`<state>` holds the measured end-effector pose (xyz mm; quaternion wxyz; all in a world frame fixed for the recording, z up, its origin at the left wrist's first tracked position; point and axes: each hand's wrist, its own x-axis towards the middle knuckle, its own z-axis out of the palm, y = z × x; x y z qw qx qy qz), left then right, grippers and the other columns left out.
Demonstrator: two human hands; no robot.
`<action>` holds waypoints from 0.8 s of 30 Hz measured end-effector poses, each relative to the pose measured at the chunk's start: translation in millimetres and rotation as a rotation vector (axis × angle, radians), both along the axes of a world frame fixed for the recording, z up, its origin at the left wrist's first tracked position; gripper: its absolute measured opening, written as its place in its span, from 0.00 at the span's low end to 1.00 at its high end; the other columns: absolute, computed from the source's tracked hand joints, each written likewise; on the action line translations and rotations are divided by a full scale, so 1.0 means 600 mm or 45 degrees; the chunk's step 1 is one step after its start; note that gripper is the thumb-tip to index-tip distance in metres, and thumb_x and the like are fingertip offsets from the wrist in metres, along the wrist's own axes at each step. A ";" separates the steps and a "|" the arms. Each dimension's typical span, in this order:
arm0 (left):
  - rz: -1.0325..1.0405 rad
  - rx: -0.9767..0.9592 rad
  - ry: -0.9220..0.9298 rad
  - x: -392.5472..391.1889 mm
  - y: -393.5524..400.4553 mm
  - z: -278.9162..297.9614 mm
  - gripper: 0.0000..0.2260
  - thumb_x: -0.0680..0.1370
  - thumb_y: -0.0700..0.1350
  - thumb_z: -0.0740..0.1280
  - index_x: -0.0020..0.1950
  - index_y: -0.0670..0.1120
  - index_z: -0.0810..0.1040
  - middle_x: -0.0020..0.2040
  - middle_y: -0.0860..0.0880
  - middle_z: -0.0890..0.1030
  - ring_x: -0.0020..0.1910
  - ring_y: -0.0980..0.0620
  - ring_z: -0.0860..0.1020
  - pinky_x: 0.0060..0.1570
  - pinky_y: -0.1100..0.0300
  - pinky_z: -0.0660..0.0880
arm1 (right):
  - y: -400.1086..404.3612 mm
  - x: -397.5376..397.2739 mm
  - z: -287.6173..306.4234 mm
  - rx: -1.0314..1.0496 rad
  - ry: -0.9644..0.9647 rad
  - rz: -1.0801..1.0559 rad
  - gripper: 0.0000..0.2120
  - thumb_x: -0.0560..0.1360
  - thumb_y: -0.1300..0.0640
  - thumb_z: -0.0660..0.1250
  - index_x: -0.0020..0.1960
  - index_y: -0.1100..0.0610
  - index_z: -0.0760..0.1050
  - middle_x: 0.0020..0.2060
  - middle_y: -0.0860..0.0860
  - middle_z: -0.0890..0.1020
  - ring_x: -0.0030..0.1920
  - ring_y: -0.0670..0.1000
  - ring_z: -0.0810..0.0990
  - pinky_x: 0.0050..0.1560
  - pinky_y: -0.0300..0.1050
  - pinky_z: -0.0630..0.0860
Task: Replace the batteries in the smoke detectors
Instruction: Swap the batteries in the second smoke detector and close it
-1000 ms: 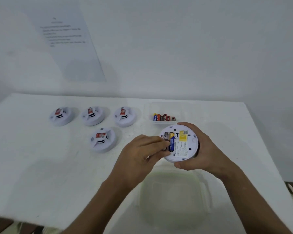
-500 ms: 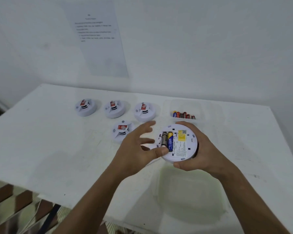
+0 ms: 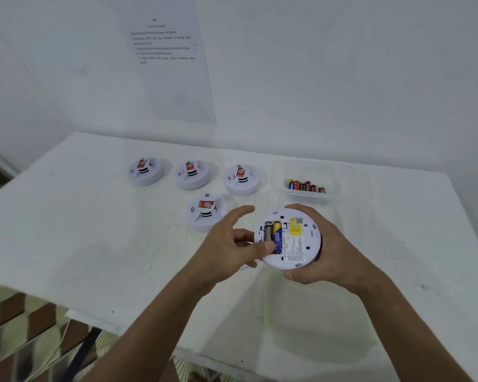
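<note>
Under left thumb (image 3: 268, 246), battery (image 3: 277, 237) end hidden; label text (image 3: 295, 248) illegible.

wall sheet (image 3: 166, 51) text unreadable, forearms cropped

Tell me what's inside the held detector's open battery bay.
Two batteries lie side by side in the smoke detector: a dark one and a blue-and-gold one. The left hand thumb covers their lower ends.
</note>
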<state>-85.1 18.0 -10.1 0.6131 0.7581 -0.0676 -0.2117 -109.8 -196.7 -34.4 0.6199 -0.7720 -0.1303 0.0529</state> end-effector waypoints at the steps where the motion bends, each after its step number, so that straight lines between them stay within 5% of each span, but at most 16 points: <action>1: -0.003 0.024 -0.011 0.002 0.000 -0.004 0.28 0.73 0.48 0.74 0.69 0.56 0.67 0.47 0.49 0.86 0.44 0.50 0.84 0.42 0.57 0.81 | -0.004 -0.002 -0.002 -0.006 0.009 -0.001 0.43 0.56 0.65 0.80 0.68 0.52 0.69 0.58 0.47 0.80 0.60 0.51 0.79 0.54 0.43 0.80; 5: 0.126 0.267 -0.195 0.019 0.016 -0.037 0.26 0.73 0.58 0.70 0.70 0.54 0.70 0.49 0.54 0.85 0.44 0.56 0.83 0.44 0.59 0.81 | -0.026 -0.019 -0.004 -0.021 0.038 -0.022 0.46 0.55 0.58 0.82 0.70 0.52 0.68 0.60 0.46 0.79 0.62 0.49 0.78 0.55 0.40 0.78; 7: 0.091 0.610 -0.348 0.032 0.030 -0.067 0.29 0.71 0.60 0.72 0.69 0.55 0.70 0.57 0.56 0.80 0.50 0.58 0.79 0.48 0.65 0.76 | -0.039 -0.027 -0.002 -0.011 0.065 -0.054 0.46 0.54 0.55 0.81 0.70 0.51 0.68 0.60 0.45 0.79 0.62 0.49 0.78 0.55 0.41 0.79; 11: -0.159 1.130 -0.475 0.039 0.037 -0.125 0.40 0.67 0.65 0.72 0.73 0.48 0.66 0.68 0.50 0.70 0.66 0.50 0.68 0.63 0.57 0.67 | -0.053 -0.039 0.001 -0.036 0.075 -0.075 0.47 0.53 0.54 0.81 0.70 0.51 0.68 0.62 0.46 0.79 0.63 0.50 0.78 0.58 0.46 0.79; 17: -0.216 1.045 -0.647 0.056 0.046 -0.146 0.25 0.65 0.65 0.73 0.51 0.48 0.79 0.45 0.53 0.70 0.46 0.55 0.69 0.43 0.63 0.66 | -0.028 -0.040 0.003 -0.068 0.082 -0.065 0.46 0.55 0.57 0.81 0.70 0.51 0.67 0.63 0.47 0.78 0.65 0.50 0.77 0.58 0.45 0.79; 24: -0.158 0.964 -0.952 0.035 0.091 -0.128 0.23 0.61 0.63 0.69 0.36 0.43 0.74 0.35 0.51 0.70 0.32 0.53 0.67 0.27 0.60 0.64 | 0.020 -0.033 0.006 -0.023 0.080 -0.157 0.45 0.54 0.55 0.81 0.68 0.48 0.68 0.60 0.43 0.79 0.63 0.47 0.78 0.54 0.38 0.79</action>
